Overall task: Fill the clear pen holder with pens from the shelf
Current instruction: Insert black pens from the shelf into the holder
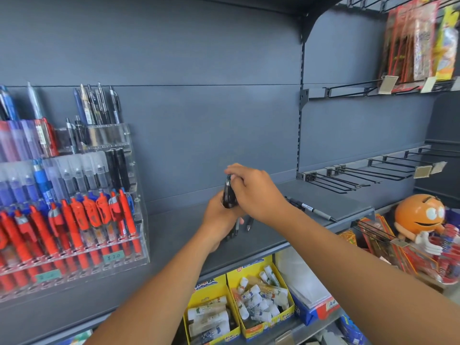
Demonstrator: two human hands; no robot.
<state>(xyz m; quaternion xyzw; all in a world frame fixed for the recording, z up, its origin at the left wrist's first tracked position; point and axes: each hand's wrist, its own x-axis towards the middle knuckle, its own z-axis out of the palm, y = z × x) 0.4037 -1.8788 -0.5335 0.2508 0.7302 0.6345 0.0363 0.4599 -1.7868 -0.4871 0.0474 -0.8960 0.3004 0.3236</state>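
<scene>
The left hand [219, 220] grips a bundle of slim, glossy black pens [229, 197] upright over the matte grey shelf [174, 232], their tips poking out below the fist. The right hand [254, 192] pinches the bundle's top. The holder [140, 207], a tiered clear acrylic box packed with red and blue pens, stands well apart at left. A loose pen [313, 210] lies on the shelf at right.

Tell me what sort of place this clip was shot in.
Most likely a stationery shop aisle: a clear tiered pen display with price stickers, wall hooks carrying tag holders, and yellow cartons of what look like glue sticks lower down.
</scene>
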